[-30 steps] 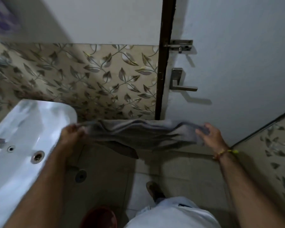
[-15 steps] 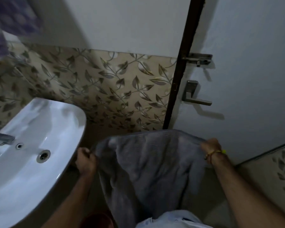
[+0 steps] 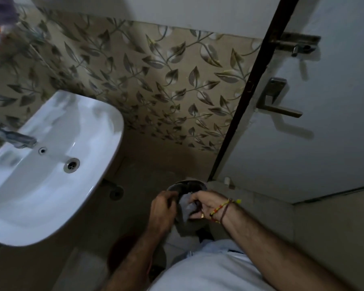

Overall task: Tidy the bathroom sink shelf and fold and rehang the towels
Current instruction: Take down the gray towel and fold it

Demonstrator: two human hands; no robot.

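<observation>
Leaf-patterned tiles (image 3: 156,80) — hands bunch soft grey towel (image 3: 186,206).

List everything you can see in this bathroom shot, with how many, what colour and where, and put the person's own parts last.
Towel: one, grey, bunched between both hands, low centre.
Sink: one, white, left side.
Tap: one, metal, over the sink's left edge.
Sink drain: one, metal, in the basin.
Floor drain: one, dark, on the floor right of the sink.
Wall tiles: beige with leaf pattern, behind the sink.
Door: one, white, right side.
Door handle: one, metal, on the door.
Bolt latch: one, metal, above the handle.
Left hand: grips the towel.
Right hand: grips the towel, beaded threads at the wrist.
</observation>
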